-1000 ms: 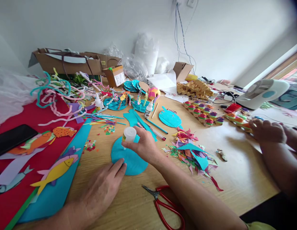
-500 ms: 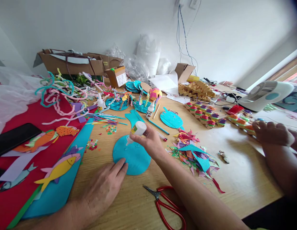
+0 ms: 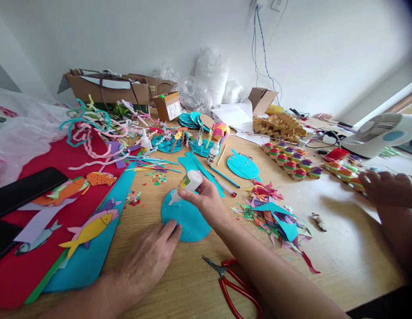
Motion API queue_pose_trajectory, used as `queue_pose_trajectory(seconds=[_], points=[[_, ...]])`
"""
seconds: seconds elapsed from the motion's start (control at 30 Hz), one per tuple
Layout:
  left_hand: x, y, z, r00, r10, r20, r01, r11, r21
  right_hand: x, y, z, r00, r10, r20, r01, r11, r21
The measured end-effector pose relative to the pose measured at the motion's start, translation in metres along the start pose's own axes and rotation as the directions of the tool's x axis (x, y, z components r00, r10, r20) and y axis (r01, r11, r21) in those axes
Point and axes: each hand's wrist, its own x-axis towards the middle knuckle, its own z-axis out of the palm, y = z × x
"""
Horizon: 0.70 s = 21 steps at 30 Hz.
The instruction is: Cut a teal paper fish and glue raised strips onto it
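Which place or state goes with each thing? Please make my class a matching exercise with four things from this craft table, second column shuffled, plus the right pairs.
Column 1
1. white bottle
2. red-handled scissors
3. yellow paper fish
4. left hand

Column 2
A. over the blue sheet, toward the picture's left
B. with fingers at the near edge of the round blue piece
C. tipped, nozzle down, in the right hand
D. lying directly on the wooden table

Right pairs: 1-C, 2-D, 3-A, 4-B
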Motion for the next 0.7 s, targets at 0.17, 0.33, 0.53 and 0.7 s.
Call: queue_pose_trajectory(seconds=[0.17,0.33,0.53,0.7], points=[[-0.001,0.001,0.003,1.0,-0.023,0.017,0.023,0.999,0.022,-0.001,-0.015,0.008,0.987,-0.111,0.118,0.14,0.951,-0.274],[-0.002,0.002,-0.001,0.999,-0.026,0.041,0.025,0.999,0.028,0.004,-0.013,0.016,0.974,-0.103,0.2,0.171,0.918,-0.357],[-0.001,0.001,-0.003,1.0,-0.017,0.021,0.017,1.0,-0.019,0.005,-0.002,0.021,0.975,-0.114,0.19,0.183,0.896,-0.403],[0.001,0.002,-0.004,0.999,-0.014,0.05,0.015,1.0,-0.017,0.004,-0.004,0.021,0.974,-0.081,0.21,0.17,0.877,-0.449]])
